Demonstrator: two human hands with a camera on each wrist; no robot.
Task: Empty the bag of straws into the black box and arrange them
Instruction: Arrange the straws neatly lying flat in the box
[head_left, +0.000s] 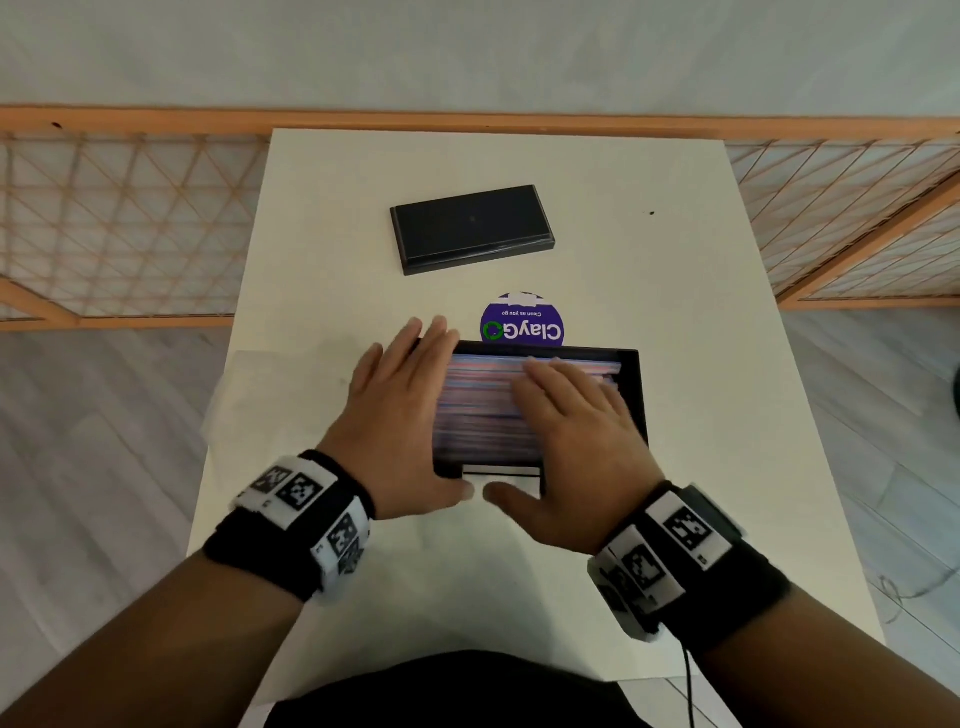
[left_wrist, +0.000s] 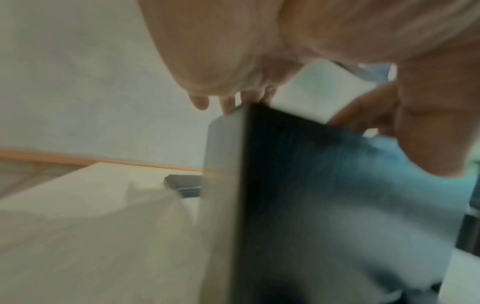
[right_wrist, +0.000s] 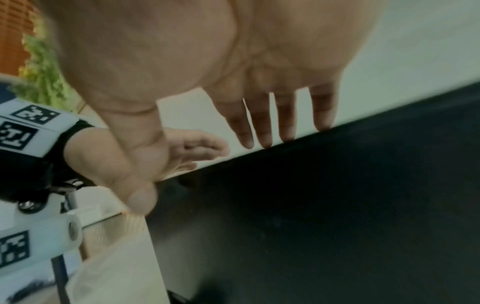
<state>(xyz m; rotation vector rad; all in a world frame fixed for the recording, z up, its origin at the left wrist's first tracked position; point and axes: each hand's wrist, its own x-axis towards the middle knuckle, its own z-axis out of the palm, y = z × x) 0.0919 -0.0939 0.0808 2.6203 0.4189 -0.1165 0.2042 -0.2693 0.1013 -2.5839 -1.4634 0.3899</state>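
Note:
The open black box (head_left: 638, 384) lies in the middle of the white table, filled with pink, blue and white straws (head_left: 483, 400) laid lengthwise. My left hand (head_left: 400, 395) covers the box's left end, its straight fingers reaching past the far left corner and its thumb at the near wall. My right hand (head_left: 566, 431) lies flat on the straws at the right, thumb at the near wall too. The right wrist view shows its fingers (right_wrist: 265, 123) straight along the box (right_wrist: 311, 205). The left wrist view is blurred, with the box side (left_wrist: 298, 185) below my fingertips (left_wrist: 228, 105).
The flat clear bag (head_left: 260, 395) lies on the table left of the box. The black lid (head_left: 470, 228) sits further back, with a round purple sticker (head_left: 522, 325) between it and the box. A wooden lattice rail (head_left: 130, 218) runs behind the table.

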